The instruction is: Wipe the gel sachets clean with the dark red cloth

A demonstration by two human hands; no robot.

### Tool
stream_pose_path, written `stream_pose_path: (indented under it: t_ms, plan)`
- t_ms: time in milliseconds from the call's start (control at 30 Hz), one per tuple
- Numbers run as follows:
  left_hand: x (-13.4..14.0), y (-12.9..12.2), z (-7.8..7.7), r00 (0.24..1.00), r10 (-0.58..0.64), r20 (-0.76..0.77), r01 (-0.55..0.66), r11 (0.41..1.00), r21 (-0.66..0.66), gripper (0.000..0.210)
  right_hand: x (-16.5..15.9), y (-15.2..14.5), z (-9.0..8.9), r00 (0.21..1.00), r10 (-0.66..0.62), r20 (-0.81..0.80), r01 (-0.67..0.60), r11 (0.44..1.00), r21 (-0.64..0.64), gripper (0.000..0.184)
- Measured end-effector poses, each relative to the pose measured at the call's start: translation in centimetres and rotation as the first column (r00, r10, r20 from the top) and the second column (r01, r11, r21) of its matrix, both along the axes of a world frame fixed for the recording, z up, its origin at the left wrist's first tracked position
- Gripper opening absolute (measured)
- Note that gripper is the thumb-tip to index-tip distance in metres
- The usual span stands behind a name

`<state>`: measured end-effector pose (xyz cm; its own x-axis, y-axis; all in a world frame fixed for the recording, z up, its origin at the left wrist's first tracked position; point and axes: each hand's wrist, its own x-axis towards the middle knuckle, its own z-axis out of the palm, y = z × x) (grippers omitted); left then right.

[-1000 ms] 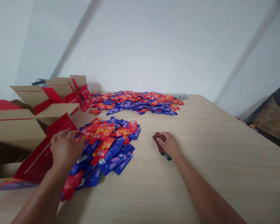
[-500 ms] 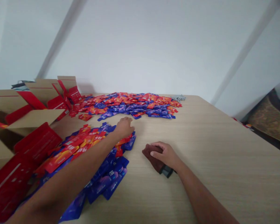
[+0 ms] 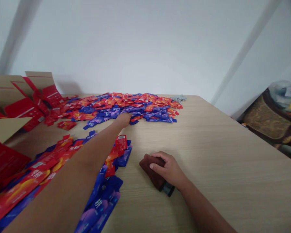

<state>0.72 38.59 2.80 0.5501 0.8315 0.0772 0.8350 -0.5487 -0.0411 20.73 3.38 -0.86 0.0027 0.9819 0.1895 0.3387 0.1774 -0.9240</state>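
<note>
My left hand [image 3: 124, 119] reaches out to the near edge of a long pile of red and blue sachets [image 3: 111, 113] at the back of the table. Its fingertips are hidden among the blue ones, so their grip does not show. Below that arm lies a second heap of flat red and blue sachets [image 3: 26, 184], partly covered by the forearm. On the right, my right hand [image 3: 169, 170] rests on the table, closed around a brown cloth bundle [image 3: 151, 168]. A dark grey piece [image 3: 168, 188] sticks out from under the bundle near the wrist.
Open cardboard boxes [image 3: 5, 82] with red sides stand along the left. A crumpled grey item [image 3: 178, 98] lies at the far pile's right end. Beyond the table's right edge is a patterned chair [image 3: 266, 116] with plastic-wrapped things on it. A white wall closes off the back.
My left hand has stretched forward from above the near heap to the far pile. The right hand stays on the brown bundle. The view has shifted to the right.
</note>
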Motion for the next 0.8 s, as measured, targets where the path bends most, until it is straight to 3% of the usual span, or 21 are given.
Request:
stream_pose_path:
  t_ms: [167, 333, 467, 600, 733, 800]
  plan:
    - [1.1, -0.5, -1.0, 1.000, -0.014, -0.020, 0.014, 1.000, -0.005, 0.041, -0.1, 0.2, -0.2, 1.000, -0.009, 0.002, 0.009, 1.000, -0.011, 0.029]
    - [3.6, -2.9, -1.8, 0.998, -0.060, 0.027, 0.060, 0.998, -0.002, 0.041, -0.2, 0.2, -0.1, 1.000, -0.009, 0.001, 0.009, 1.000, -0.013, 0.027]
    - [6.1, -5.2, -2.0, 0.984, -0.159, 0.084, 0.162, 0.986, -0.028, 0.056, -0.3, 0.0, 0.1, 1.000, -0.004, -0.014, 0.004, 1.000, -0.009, 0.029]
    - [7.6, -6.4, -1.4, 0.967, -0.207, 0.147, 0.217, 0.975, -0.050, 0.054, -0.2, 0.0, 0.1, 1.000, 0.000, -0.020, -0.001, 1.000, -0.006, 0.029]
    - [7.0, -6.8, 0.0, 0.968, -0.141, 0.209, 0.154, 0.987, -0.047, 0.035, -0.2, 0.1, -0.1, 1.000, -0.006, 0.002, 0.006, 1.000, 0.011, 0.031]
    - [6.0, -7.2, 1.0, 0.964, -0.098, 0.246, 0.111, 0.993, -0.043, 0.037, -0.1, 0.1, -0.2, 1.000, -0.013, 0.009, 0.012, 1.000, 0.020, 0.032]
